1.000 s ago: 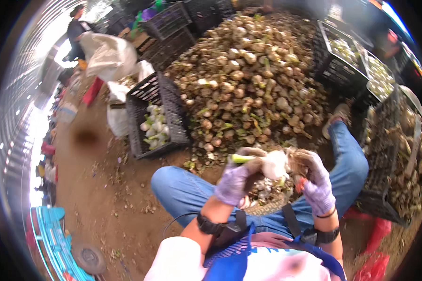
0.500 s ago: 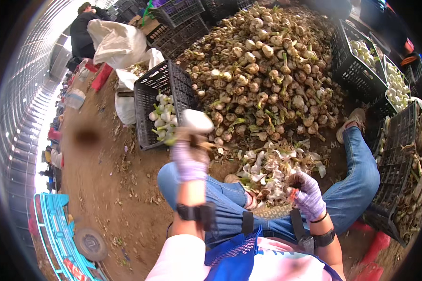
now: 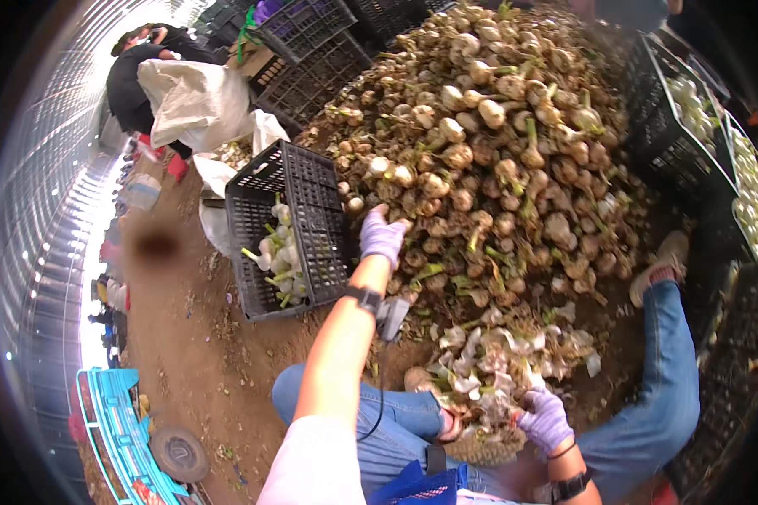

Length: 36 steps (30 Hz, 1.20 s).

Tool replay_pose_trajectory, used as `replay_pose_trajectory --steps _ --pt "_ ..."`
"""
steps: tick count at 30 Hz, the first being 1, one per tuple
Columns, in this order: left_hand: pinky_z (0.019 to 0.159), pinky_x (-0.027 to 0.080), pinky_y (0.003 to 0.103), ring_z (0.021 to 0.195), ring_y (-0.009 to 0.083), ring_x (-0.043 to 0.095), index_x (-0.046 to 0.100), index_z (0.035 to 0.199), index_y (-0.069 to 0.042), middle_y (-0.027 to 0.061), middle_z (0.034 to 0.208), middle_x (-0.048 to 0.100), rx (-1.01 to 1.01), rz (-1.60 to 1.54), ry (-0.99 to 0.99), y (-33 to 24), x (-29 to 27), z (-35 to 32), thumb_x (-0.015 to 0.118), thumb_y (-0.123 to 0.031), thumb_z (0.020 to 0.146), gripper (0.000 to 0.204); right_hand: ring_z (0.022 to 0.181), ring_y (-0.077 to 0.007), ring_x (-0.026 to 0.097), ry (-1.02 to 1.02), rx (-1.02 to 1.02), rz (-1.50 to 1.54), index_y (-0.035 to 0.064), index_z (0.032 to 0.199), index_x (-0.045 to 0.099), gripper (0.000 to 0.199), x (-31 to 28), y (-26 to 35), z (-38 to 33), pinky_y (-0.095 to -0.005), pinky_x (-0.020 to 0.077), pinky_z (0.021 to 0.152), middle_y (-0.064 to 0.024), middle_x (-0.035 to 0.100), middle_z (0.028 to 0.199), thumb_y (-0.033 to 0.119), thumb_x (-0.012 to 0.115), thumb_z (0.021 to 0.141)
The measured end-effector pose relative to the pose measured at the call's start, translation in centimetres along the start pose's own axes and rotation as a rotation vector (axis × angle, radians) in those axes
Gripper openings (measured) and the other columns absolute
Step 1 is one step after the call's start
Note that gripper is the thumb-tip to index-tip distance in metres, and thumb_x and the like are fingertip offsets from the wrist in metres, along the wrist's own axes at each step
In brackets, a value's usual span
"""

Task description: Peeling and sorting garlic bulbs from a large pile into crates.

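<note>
Purple-gloved, our left hand (image 3: 383, 237) sits at the left edge of the garlic heap (image 3: 488, 168), fingers parted, so a careless pull could roll loose bulbs (image 3: 491, 113) down; we can't tell what our right hand (image 3: 547, 421) grips.

at the lower left, a turquoise frame (image 3: 120, 425) is standing on the brown dirt floor (image 3: 206, 345), with a dark wheel (image 3: 179, 453) sitting just beside it. farther up, a person in black (image 3: 130, 84) is leaning behind a bulging off-white sack (image 3: 195, 105), while a ribbed wall (image 3: 50, 227) is curving along the left side. beyond, black crates (image 3: 307, 34) are standing stacked, purple material (image 3: 269, 10) showing near their top.
</note>
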<state>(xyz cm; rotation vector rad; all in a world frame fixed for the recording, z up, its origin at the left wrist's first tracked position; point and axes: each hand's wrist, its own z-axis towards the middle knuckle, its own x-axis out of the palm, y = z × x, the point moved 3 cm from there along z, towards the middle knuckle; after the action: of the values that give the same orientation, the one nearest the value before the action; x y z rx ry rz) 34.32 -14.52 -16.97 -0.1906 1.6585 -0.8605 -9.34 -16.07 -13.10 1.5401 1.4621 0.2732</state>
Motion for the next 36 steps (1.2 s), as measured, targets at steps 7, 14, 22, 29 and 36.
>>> replay_pose_trajectory --steps 7,14,22,29,36 --pt "0.094 0.043 0.037 0.113 0.0294 0.051 0.045 0.124 -0.008 0.0156 0.124 0.051 -0.34 0.593 0.294 -3.7 2.5 2.9 0.074 -0.028 0.066 0.068 0.064 -0.007 0.048 -0.011 -0.024 0.632 -0.0018 0.111 0.054 0.035 0.7 -0.5 2.1 -0.0203 0.0424 0.062 -0.0039 0.058 0.084 0.016 0.048 0.082" --pt "0.083 0.049 0.032 0.094 0.023 0.059 0.044 0.115 0.001 0.0167 0.106 0.059 -0.221 0.073 0.439 -3.6 2.5 -7.1 0.082 -0.031 0.06 0.074 0.063 -0.005 0.045 -0.124 -0.068 0.764 0.0014 0.107 0.055 0.027 0.6 0.0 0.8 -0.0191 0.039 0.057 -0.0034 0.057 0.086 0.003 0.042 0.084" --pt "0.07 0.054 0.031 0.086 0.0192 0.06 0.047 0.114 -0.012 0.0076 0.098 0.058 -0.085 -1.518 0.713 -14.2 -4.2 -25.8 0.071 -0.007 0.071 0.05 0.081 -0.0221 0.052 -0.437 -0.479 0.504 -0.0004 0.12 0.049 0.039 -1.3 5.5 -4.6 -0.0333 0.045 0.075 -0.0142 0.055 0.104 0.01 0.052 0.082" --pt "0.096 0.04 0.034 0.112 0.019 0.047 0.037 0.128 -0.008 0.0065 0.122 0.047 0.238 -1.391 0.817 -15.2 -10.7 -33.1 0.082 -0.005 0.058 0.084 0.084 -0.0123 0.057 -0.322 -0.505 1.304 0.0021 0.116 0.047 0.043 -2.2 8.3 -9.1 -0.027 0.0498 0.072 -0.0031 0.056 0.099 0.026 0.062 0.084" --pt "0.097 0.038 0.035 0.113 0.0197 0.047 0.036 0.128 -0.006 0.0077 0.124 0.046 0.495 -1.332 0.749 -15.2 -12.1 -36.8 0.079 0.0 0.061 0.08 0.086 -0.0104 0.057 -0.258 -0.532 1.262 0.0006 0.111 0.053 0.037 -2.9 10.1 -11.8 -0.0242 0.0471 0.076 -0.0052 0.06 0.101 0.017 0.066 0.081"
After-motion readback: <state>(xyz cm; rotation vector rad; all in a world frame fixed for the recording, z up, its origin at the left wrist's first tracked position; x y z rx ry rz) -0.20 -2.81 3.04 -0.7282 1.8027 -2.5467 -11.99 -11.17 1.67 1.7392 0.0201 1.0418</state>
